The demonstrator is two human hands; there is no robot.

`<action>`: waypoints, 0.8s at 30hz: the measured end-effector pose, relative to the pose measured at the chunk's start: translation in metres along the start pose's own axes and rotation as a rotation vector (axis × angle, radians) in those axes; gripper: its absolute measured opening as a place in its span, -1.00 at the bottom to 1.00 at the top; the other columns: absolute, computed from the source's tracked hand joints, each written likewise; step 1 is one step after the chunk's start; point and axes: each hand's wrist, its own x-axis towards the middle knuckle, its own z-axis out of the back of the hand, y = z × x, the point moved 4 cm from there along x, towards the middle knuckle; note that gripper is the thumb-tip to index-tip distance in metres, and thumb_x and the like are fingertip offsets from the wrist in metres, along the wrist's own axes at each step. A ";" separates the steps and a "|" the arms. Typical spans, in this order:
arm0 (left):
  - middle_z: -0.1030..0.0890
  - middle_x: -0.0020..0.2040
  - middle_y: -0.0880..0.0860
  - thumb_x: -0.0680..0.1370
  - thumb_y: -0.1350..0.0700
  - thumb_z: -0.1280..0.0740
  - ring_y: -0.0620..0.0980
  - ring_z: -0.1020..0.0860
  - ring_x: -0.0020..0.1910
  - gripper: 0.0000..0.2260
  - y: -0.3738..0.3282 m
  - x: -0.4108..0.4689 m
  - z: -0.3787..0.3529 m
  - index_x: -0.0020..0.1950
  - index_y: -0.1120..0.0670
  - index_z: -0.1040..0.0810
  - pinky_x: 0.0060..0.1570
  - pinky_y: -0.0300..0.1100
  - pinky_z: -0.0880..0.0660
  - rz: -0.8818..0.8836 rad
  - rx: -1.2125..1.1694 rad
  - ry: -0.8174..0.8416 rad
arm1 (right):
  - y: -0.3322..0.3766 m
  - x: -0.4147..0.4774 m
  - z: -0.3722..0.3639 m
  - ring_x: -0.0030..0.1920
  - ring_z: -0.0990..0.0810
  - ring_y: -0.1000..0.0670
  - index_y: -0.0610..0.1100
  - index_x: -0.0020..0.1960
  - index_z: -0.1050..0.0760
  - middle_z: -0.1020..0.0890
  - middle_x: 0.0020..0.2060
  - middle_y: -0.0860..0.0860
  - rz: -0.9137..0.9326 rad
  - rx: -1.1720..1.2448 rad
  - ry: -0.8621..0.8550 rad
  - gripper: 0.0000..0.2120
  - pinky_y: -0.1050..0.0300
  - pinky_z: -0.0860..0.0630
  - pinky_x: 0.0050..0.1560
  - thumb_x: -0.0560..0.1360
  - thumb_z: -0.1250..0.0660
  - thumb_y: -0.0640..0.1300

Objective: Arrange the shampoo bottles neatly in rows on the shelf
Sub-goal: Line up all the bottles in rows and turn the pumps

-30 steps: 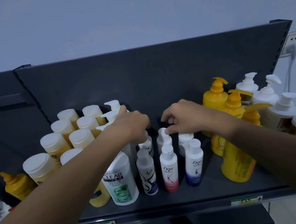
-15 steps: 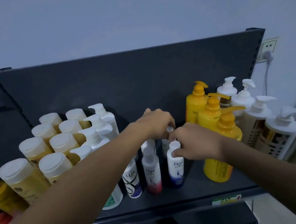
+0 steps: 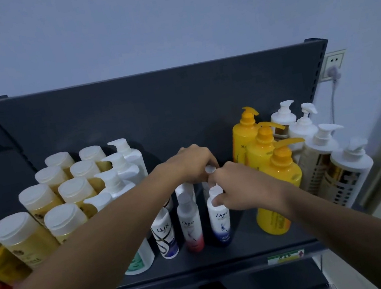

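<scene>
**On the dark shelf, both hands are closing on small bottle caps**

At the middle of the shelf (image 3: pixel 244 250), the person's two hands are meeting over a cluster of small white bottles. The left hand (image 3: pixel 191 162) is reaching in from the lower left with its fingers curled down and pressed together around the white cap of a rear small bottle (image 3: pixel 210 169); only that cap is showing, the body being hidden behind the hands. The right hand (image 3: pixel 243 187) is coming in from the lower right, its thumb and fingers pinching the cap and neck of the blue-bottomed Dove bottle (image 3: pixel 220 224), which is standing upright in the front row. Neither hand is spread; both are gripping closed on a cap.

Just left of that bottle, the pink-bottomed Dove bottle (image 3: pixel 190 226) is standing upright and untouched, and beside it the Lux bottle (image 3: pixel 164 234) is partly crossed by the left forearm. More small white bottles are sitting behind these, mostly hidden.

To the left, amber bottles with flat white caps (image 3: pixel 73 191) are lining up in rows next to white pump bottles (image 3: pixel 124 169). To the right, three yellow pump bottles (image 3: pixel 274 181) are standing in a line front to back, with white and gold pump bottles (image 3: pixel 325 158) beyond them.
</scene>
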 end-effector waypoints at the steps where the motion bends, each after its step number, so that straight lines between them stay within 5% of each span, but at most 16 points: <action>1: -0.64 -0.14 -0.16 0.52 0.06 -0.35 -0.06 -0.54 -0.06 -0.82 0.002 0.000 -0.001 0.07 -0.13 -0.68 0.01 -0.04 -0.42 -0.003 -0.013 0.002 | 0.001 -0.001 0.001 -0.04 -0.63 -0.11 -0.17 0.28 -0.55 -0.48 -0.25 0.03 0.000 -0.001 -0.004 -0.61 0.11 -0.41 -0.21 0.54 -0.46 -0.01; 4: -0.68 0.03 -0.14 0.53 0.00 -0.39 -0.04 -0.57 0.07 -0.76 0.007 -0.001 -0.001 0.19 -0.15 -0.65 0.12 0.02 -0.43 -0.009 -0.018 -0.005 | 0.003 -0.005 0.003 -0.04 -0.65 -0.10 -0.16 0.25 -0.54 -0.66 -0.04 -0.09 -0.009 -0.017 -0.006 -0.62 0.05 -0.53 -0.19 0.53 -0.46 0.00; 8: -0.67 0.16 -0.10 0.55 0.05 -0.42 -0.05 -0.57 0.20 -0.59 0.008 -0.002 0.008 0.40 -0.10 -0.55 0.28 0.01 -0.42 0.013 -0.030 -0.058 | 0.004 -0.011 0.009 -0.04 -0.63 -0.09 -0.16 0.26 -0.51 -0.66 -0.03 -0.10 -0.043 -0.034 0.015 -0.60 -0.01 -0.58 -0.13 0.52 -0.46 0.00; 12: -0.67 0.16 -0.05 0.54 0.11 -0.39 -0.02 -0.60 0.17 -0.62 0.003 -0.001 0.021 0.36 -0.06 -0.58 0.26 0.02 -0.50 0.008 -0.129 -0.139 | -0.003 -0.026 0.038 -0.08 -0.63 -0.03 -0.18 0.19 -0.58 -0.69 -0.10 -0.05 -0.077 -0.016 -0.072 -0.66 0.02 -0.56 -0.12 0.52 -0.46 0.01; 19: -0.67 0.20 0.02 0.54 -0.06 -0.47 -0.02 -0.64 0.13 -0.57 -0.034 0.036 0.035 0.36 0.06 -0.58 0.20 -0.03 -0.58 -0.034 -0.344 -0.214 | -0.061 -0.063 0.105 0.07 -0.55 -0.04 0.01 0.19 -0.62 -0.65 -0.01 0.02 -0.099 -0.190 -0.344 -0.64 -0.04 -0.52 0.04 0.46 -0.47 0.14; 24: -0.60 0.32 0.04 0.49 -0.12 -0.50 0.03 -0.58 0.26 -0.34 -0.069 0.079 0.036 0.52 0.06 -0.41 0.24 -0.01 -0.55 -0.021 -0.402 -0.231 | -0.105 -0.057 0.109 0.07 -0.59 0.01 0.03 0.24 -0.58 -0.65 0.02 0.05 -0.109 -0.276 -0.099 -0.58 -0.01 -0.56 0.04 0.47 -0.41 0.22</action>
